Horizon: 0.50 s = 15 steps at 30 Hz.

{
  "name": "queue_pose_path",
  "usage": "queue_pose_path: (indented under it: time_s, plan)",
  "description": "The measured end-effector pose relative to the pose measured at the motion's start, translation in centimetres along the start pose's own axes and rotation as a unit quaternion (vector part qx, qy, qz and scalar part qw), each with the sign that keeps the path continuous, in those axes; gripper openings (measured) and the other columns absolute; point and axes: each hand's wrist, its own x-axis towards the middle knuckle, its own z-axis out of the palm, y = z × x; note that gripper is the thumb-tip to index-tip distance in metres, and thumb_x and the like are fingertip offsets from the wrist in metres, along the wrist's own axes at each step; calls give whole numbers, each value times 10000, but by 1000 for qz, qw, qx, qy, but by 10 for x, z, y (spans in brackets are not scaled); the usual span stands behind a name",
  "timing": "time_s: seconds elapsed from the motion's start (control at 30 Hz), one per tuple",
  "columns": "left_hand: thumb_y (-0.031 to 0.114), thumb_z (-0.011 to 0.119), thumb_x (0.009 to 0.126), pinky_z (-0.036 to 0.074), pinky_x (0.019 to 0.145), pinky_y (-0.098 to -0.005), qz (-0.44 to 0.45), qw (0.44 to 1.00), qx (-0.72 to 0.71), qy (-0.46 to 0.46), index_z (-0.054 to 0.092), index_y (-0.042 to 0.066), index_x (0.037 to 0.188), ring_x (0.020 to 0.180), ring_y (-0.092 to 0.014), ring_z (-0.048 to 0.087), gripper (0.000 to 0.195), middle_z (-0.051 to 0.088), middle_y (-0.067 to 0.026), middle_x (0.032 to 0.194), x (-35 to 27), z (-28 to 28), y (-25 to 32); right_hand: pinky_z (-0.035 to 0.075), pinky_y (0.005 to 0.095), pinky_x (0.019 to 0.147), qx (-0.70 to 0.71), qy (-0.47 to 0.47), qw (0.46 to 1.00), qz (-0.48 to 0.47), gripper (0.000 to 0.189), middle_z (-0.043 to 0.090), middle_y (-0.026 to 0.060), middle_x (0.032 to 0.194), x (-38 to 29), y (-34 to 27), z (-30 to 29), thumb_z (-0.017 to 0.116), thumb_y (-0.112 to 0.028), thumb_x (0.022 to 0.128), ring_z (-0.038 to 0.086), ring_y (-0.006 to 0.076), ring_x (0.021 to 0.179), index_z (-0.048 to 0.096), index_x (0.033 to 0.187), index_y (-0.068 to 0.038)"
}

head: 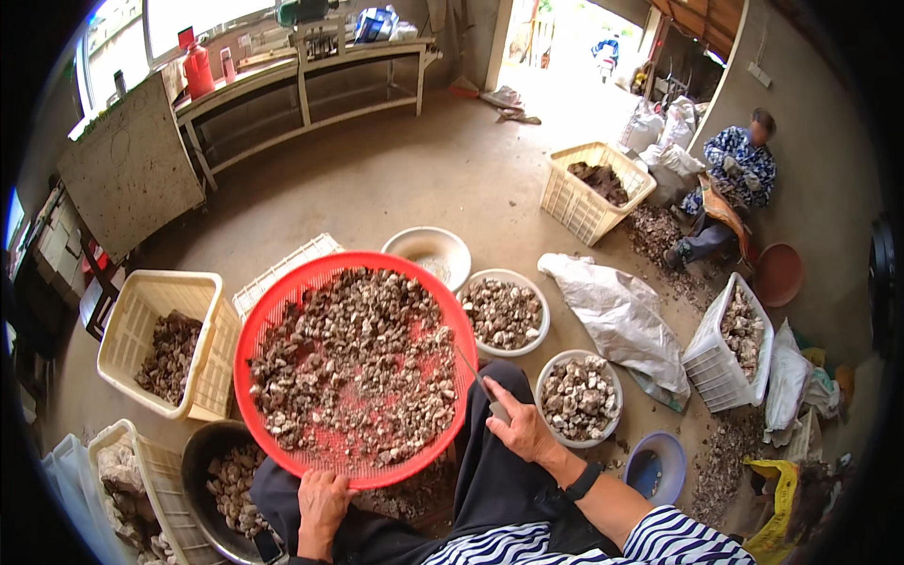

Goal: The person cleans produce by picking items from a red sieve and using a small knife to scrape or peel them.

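Observation:
A round red plastic sieve tray [244, 367] rests across my knees, strewn with small brown and whitish chunks [339, 332]. At its near rim lies my left hand [323, 503], fingers curled over the edge. My right hand [519, 421] holds a thin-bladed knife [487, 385] by its handle, the blade pointing up to the tray's right edge. Beyond and beside the tray stand a white bowl of chunks [501, 311], another bowl with larger pale chunks [579, 399] and a shallow pale basin [427, 254]. A dark metal basin [226, 487] with brown chunks is at the lower left.
Plastic crates stand left [159, 339], lower left [148, 487], right [727, 346] and beyond [597, 187]. A white woven sack [614, 318] and a blue basin [655, 466] are on the floor at right. A person [741, 169] sits by the right wall. A workbench [304, 70] runs along the windows.

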Motion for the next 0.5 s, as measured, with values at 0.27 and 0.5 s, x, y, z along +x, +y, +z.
queue_pose_path:
  time_s: [0.27, 0.5]
  plan:
    - [490, 721, 681, 467, 575, -385, -27, 999, 41, -21, 571, 111, 660, 589, -250, 620, 408, 593, -52, 616, -3, 13, 52, 445, 374, 959, 1, 10, 999, 51, 632, 523, 255, 1303, -19, -17, -20, 577, -180, 841, 545, 374, 1170, 371, 1411, -3]
    - [494, 709, 705, 450, 593, -398, -27, 999, -15, 37, 560, 103, 674, 666, -266, 598, 420, 586, -68, 656, 22, 9, 68, 481, 374, 864, -9, 7, 991, 132, 639, 572, 253, 1222, -37, -45, -28, 586, -195, 832, 605, 368, 1075, 379, 1417, -42]
